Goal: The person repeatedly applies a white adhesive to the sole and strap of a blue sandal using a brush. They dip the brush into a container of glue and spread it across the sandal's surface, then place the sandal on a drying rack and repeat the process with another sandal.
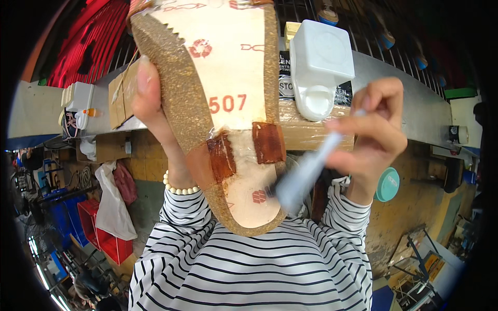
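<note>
My left hand [150, 98] holds up a cork-edged shoe sole [228, 78] with a pale insole board facing me and two brown leather strap ends [244, 147] folded onto it. A pearl bracelet sits on that wrist. My right hand [376, 124] grips a light-handled brush [306, 173], blurred, whose dark tip touches the lower part of the insole board. Both forearms wear black-and-white striped sleeves.
A white plastic container [319, 67] stands on a grey shelf [399, 93] behind the sole. A round teal lid [388, 184] lies to the right. Red and blue crates [98, 228] and a white bag are at the lower left. A red curtain hangs at the upper left.
</note>
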The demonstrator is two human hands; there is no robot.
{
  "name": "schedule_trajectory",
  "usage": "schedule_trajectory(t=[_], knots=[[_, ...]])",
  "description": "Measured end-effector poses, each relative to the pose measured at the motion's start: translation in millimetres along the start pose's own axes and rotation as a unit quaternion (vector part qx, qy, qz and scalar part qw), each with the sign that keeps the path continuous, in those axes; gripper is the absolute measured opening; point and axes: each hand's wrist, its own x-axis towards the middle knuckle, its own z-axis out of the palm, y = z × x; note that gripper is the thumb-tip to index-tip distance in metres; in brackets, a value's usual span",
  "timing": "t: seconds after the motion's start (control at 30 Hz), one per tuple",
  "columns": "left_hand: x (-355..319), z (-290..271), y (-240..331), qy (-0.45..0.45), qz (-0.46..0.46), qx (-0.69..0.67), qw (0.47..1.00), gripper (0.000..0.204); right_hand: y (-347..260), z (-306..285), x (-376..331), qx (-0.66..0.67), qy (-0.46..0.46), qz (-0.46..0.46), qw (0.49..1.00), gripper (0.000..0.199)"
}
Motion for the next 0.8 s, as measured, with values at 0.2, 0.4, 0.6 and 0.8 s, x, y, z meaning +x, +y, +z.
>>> schedule_trajectory(t=[0.2, 0.4, 0.6, 0.8], knots=[[9, 6, -16, 0.129, -0.076, -0.036, 0.988, 0.054, 3, -4, 1, 0.055, -0.017, 0.002, 0.998, 0.05], [16, 5, -23, 0.131, -0.018, 0.08, 0.988, 0.063, -14, -2, -1, -0.093, 0.017, 0.015, 0.995, 0.047], [29, -2, -14, 0.131, 0.085, 0.137, 0.978, 0.07, -8, -16, -9, -0.099, 0.005, 0.032, 0.995, 0.039], [48, -22, 39, 0.108, 0.275, 0.101, 0.95, 0.055, 33, -43, -40, -0.464, -0.019, 0.13, 0.876, 0.025]])
